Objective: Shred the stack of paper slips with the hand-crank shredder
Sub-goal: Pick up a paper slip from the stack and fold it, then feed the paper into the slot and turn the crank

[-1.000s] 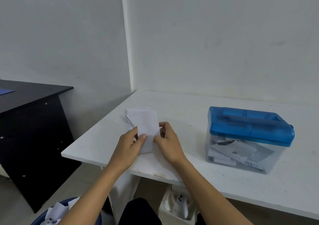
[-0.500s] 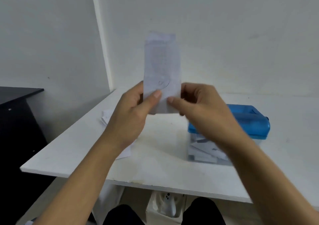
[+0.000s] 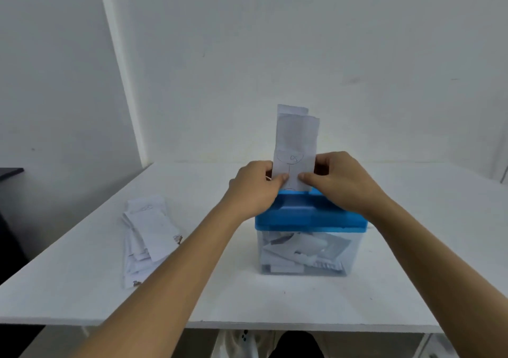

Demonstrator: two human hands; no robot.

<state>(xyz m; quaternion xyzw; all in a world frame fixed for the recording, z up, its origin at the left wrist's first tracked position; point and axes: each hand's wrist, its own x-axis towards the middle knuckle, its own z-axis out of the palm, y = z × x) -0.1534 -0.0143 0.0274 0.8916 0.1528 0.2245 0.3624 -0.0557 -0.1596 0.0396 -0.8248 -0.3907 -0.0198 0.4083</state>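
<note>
Firstly, at the nine o'clock edge of the view, a corner of a dark desk (image 3: 11, 171) shows, standing apart from the white tabletop (image 3: 82, 289). On this tabletop, at about eight o'clock from the middle of the view, lies the stack of paper slips (image 3: 149, 234). It is loose and fanned out, not tidy, and it lies at nine o'clock of the shredder without touching it. The left forearm passes just beside its near end.

Going toward the middle, the left grip (image 3: 254, 190) pinches the nine o'clock edge of a paper slip (image 3: 297, 143), with the thumb on the near face and the fingers behind. The slip stands upright and carries a thin pen drawing of rounded shapes and a line. At its top a second sheet seems to stand behind the first one. The right grip (image 3: 341, 184) pinches the three o'clock edge of the same slip in the same way.

At six o'clock of the slip stands the shredder (image 3: 310, 216), in the middle of the tabletop. The lower end of the slip meets the top of the blue lid (image 3: 330, 220); I cannot tell if it is already inside the slot. Under the lid, the clear bin (image 3: 354, 247) holds paper pieces (image 3: 302, 250). Behind everything is a plain white wall (image 3: 357, 55).
</note>
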